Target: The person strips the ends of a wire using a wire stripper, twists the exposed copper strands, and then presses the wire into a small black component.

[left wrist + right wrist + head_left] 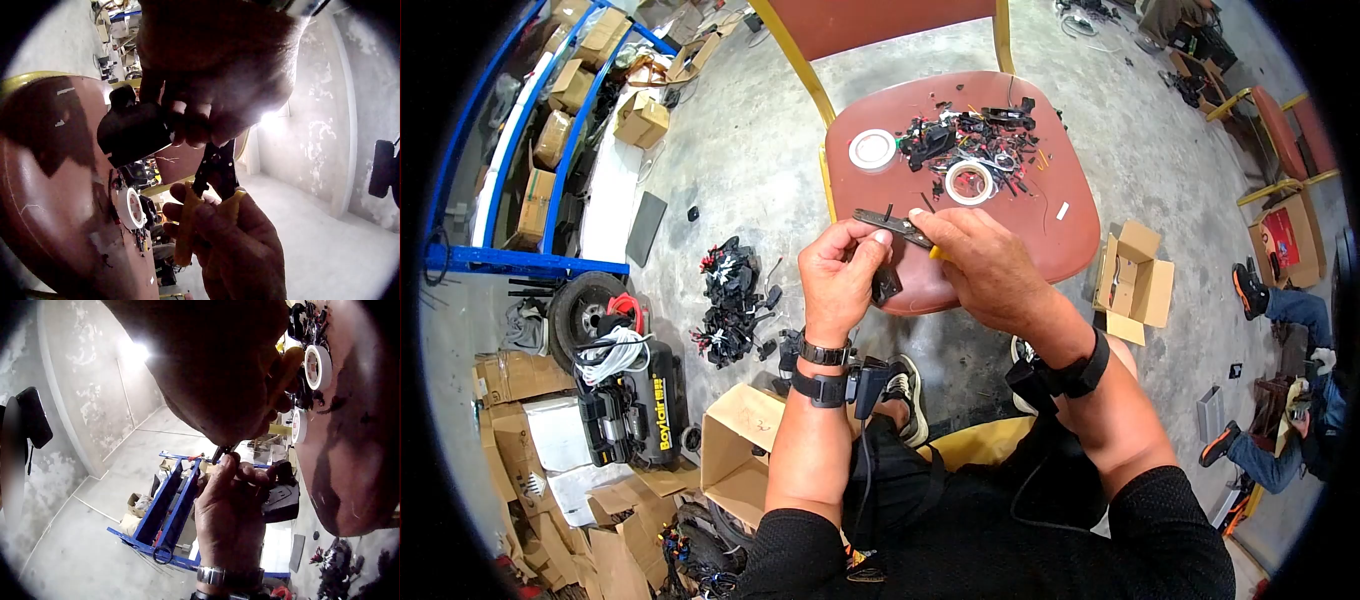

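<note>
Over the front of a red chair seat, my left hand (837,275) holds a black plastic part (886,287), which shows as a curved black housing (134,134) in the left wrist view. My right hand (992,268) grips wire strippers (895,226) with yellow handles (187,231). Their flat metal head reaches across to the left thumb and fingertips. A short dark piece sticks up beside the head. The bite of the tool is hidden by the left fingers in the left wrist view.
Scraps of wire and black parts (975,140) lie heaped on the chair seat (1040,240). Two tape rolls, one white (872,150) and one cream (969,183), are beside them. More black parts (735,300) lie on the floor at left; an open carton (1135,280) stands at right.
</note>
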Available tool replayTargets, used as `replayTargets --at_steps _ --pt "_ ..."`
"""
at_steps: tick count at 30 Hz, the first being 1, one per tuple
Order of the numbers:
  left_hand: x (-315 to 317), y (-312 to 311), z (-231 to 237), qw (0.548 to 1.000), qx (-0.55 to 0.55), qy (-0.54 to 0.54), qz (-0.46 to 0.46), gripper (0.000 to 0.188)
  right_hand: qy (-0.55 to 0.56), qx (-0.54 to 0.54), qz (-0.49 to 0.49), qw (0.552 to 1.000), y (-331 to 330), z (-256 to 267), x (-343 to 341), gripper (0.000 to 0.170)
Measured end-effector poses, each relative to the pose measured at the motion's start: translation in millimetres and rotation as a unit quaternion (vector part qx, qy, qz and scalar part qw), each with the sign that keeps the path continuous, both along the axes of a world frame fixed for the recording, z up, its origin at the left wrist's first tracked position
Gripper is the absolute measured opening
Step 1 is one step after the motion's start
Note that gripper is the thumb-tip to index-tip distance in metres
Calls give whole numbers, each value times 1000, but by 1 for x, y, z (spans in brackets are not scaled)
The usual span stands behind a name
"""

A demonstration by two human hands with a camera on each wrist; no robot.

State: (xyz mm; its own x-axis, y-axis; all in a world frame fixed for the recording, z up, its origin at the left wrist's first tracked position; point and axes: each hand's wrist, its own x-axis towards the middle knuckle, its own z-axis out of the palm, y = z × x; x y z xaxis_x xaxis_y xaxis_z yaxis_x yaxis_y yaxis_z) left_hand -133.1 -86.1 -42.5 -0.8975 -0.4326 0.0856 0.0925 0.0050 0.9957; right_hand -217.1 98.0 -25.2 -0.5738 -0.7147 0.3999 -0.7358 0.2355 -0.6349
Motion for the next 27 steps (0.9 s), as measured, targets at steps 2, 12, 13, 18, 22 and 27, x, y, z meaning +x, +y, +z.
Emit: replayTargets --at_steps 2,12,13,18,22,27 --pt "0 0 0 1000 0 -2 3 5 5 1 -3 1000 0 -1 0 49" --pt "0 -2 1 1000 0 -11 -2 6 5 7 -5 1000 0 0 2 48" --pt "0 -2 2 1000 -2 -11 -3 6 8 6 -4 1000 -1 -1 1 48" --pt "0 -1 4 1000 -4 -11 -1 6 6 5 1 1000 -1 -1 1 49" --pt "1 -2 3 1000 2 -16 2 6 5 20 1 1000 -1 0 2 49" --pt "0 -2 2 1000 6 -13 2 7 13 49 0 999 -2 1 3 48"
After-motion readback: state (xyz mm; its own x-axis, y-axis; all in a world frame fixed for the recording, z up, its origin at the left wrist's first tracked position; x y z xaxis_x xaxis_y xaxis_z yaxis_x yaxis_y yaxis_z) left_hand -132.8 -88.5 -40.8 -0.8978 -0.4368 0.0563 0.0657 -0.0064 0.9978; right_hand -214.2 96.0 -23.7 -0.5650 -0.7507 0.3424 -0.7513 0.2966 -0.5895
